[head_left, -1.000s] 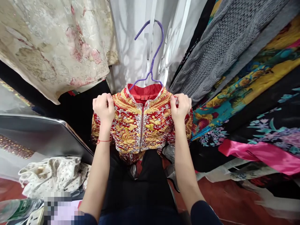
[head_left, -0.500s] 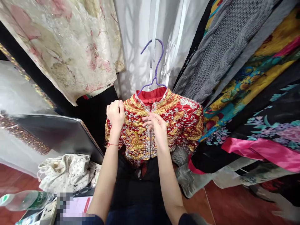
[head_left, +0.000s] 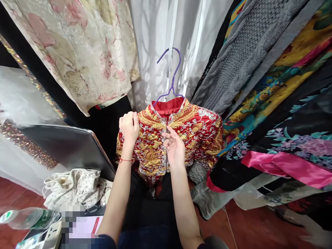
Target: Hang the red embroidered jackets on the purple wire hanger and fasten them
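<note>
A short red jacket (head_left: 153, 148) with dense gold and silver embroidery and a stand collar hangs upright in front of me on a purple hanger (head_left: 173, 77). Its front edges meet down the middle, and a small label shows inside the red-lined collar. My left hand (head_left: 129, 128) is closed on the shoulder at the picture's left, its fingertips hidden in or behind the cloth. My right hand (head_left: 175, 147) is at the upper front edge, palm partly turned up. Its index finger reaches toward the collar, the other fingers are loosely bent and apart, and I see nothing held in it.
A floral cream garment (head_left: 103, 62) hangs at left, a grey knit (head_left: 228, 65) and patterned dark clothes (head_left: 298, 135) at right. Below left are a dark flat panel (head_left: 67, 145), a spotted white cloth (head_left: 74, 188), a plastic bottle (head_left: 28, 218) and a power strip (head_left: 53, 235).
My right hand has turned palm-up and moved slightly lower, its fingers more bent and the index finger stretched out. My left hand keeps its grip on the shoulder. The view has shifted slightly.
</note>
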### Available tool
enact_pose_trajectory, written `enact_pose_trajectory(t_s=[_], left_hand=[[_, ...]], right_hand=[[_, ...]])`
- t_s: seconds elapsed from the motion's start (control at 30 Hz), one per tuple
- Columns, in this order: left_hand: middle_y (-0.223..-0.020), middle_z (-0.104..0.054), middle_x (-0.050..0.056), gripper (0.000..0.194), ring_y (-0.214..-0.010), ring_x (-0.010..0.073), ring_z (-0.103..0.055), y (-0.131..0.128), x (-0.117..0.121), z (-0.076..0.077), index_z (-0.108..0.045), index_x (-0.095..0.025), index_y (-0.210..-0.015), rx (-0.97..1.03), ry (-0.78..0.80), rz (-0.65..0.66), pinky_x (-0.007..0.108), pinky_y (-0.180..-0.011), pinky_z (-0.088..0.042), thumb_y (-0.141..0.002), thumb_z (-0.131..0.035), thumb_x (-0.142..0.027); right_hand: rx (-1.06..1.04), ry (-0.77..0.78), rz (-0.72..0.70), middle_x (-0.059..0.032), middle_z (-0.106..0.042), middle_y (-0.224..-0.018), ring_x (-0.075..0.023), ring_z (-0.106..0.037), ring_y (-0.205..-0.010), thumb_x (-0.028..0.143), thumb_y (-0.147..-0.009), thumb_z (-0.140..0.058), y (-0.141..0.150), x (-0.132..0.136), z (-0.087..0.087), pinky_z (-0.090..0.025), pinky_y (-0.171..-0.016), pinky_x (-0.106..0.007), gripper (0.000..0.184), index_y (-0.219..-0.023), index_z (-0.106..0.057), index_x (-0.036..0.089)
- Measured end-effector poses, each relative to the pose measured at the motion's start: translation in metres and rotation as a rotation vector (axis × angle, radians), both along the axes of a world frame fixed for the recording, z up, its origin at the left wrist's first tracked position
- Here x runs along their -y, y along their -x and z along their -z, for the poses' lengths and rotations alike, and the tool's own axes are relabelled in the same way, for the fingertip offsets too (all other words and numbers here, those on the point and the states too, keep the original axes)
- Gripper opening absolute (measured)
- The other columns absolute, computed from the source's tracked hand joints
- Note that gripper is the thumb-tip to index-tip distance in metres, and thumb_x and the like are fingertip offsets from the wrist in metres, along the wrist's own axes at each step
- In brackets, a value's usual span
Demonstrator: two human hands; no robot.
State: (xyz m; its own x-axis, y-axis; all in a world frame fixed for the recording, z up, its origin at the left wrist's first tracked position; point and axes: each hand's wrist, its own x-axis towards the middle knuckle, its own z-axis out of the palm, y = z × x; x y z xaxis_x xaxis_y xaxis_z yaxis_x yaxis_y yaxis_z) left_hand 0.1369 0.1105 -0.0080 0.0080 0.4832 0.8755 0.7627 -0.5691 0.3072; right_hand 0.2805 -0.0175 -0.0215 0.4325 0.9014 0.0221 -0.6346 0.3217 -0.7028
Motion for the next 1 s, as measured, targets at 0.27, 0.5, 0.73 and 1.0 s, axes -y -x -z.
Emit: enact_pose_trajectory(t_s=[0.27,0.5,0.73,1.0], left_hand=[[-0.064,-0.048,0.001,0.040,-0.063,0.0171,-0.045,0.001,0.004,-0.001,-0.041,-0.021,-0.066,-0.007,0.012,0.004,0.034,-0.069,-0.030,-0.103,-0.029,-0.035],[-0.067,-0.051,0.002,0.040,-0.065,0.0179,-0.048,0.001,0.005,-0.001,-0.044,-0.021,-0.068,-0.006,0.014,0.010,0.035,-0.071,-0.032,-0.102,-0.029,-0.035],[-0.074,-0.058,0.005,0.038,-0.073,0.0202,-0.054,0.001,0.006,0.000,-0.052,-0.020,-0.075,0.027,0.060,0.050,0.037,-0.077,-0.036,-0.102,-0.030,-0.036],[-0.125,-0.063,0.013,0.029,-0.121,0.0243,-0.055,0.011,0.047,-0.006,-0.056,-0.020,-0.119,0.031,0.097,0.178,0.042,-0.108,-0.037,-0.097,-0.049,-0.037]], right_hand=[[0.048,0.034,0.067,0.0045,-0.063,-0.063,-0.0037,-0.043,-0.041,0.040,-0.070,-0.074,0.001,-0.019,0.001,-0.029,-0.039,-0.021,0.029,-0.087,-0.066,0.017],[0.248,-0.033,0.121,0.0072,-0.058,-0.055,-0.0035,-0.044,-0.036,0.044,-0.072,-0.076,-0.002,-0.029,-0.004,-0.032,-0.039,-0.020,0.032,-0.072,-0.058,0.018],[0.243,0.016,0.139,0.0123,-0.043,-0.044,-0.0027,-0.035,-0.033,0.044,-0.072,-0.076,-0.003,-0.017,0.016,-0.025,-0.035,-0.019,0.034,-0.067,-0.053,0.020],[0.162,0.236,0.077,0.0143,-0.028,-0.038,-0.0020,-0.024,-0.031,0.042,-0.064,-0.078,-0.006,0.017,0.095,-0.014,-0.035,-0.020,0.038,-0.058,-0.047,0.021]])
